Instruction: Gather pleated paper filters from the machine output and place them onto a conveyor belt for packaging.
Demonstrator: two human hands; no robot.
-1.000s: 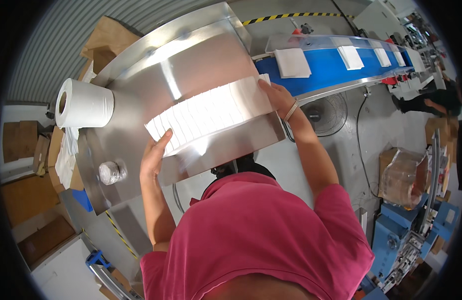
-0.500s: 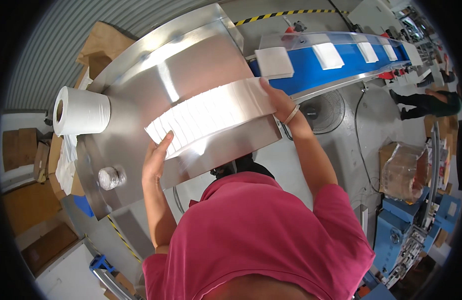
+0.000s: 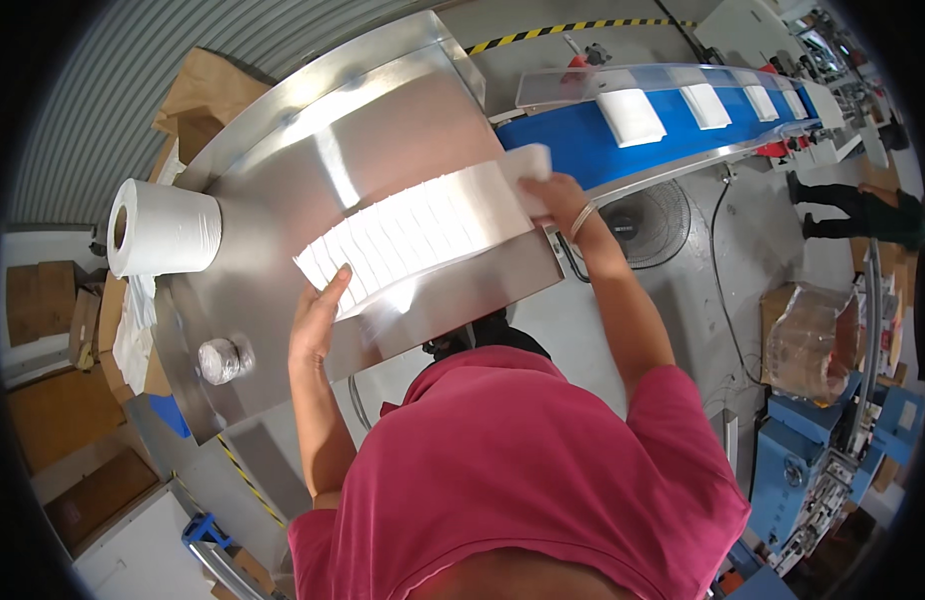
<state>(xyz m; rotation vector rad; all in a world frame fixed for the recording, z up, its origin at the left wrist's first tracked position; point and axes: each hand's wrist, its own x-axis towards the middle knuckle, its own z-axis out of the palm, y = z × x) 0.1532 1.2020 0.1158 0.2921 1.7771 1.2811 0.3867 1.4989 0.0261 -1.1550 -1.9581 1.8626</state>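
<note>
A long row of white folded napkins (image 3: 403, 235) stands on edge, packed together, on the steel table (image 3: 273, 180). My left hand (image 3: 318, 318) grips the row's left end, thumb laid over the near side and the other fingers partly hidden. At the right end, my right hand (image 3: 558, 205) is closed on a white folded napkin (image 3: 528, 163), somewhat blurred, beside the last ones in the row. Further right, several more folded napkins (image 3: 631, 117) lie spaced apart on a blue conveyor belt (image 3: 558, 140).
A large white roll (image 3: 168, 228) and a small roll of clear tape (image 3: 221, 361) sit on the table's left side. Clear guards (image 3: 573, 85) edge the belt. A floor fan (image 3: 645, 225) stands below it. Another person (image 3: 863, 212) is at far right.
The napkin at the belt's near end has left the belt, and my right hand now holds one by the row. The other napkins on the belt have shifted left. My left hand stays put.
</note>
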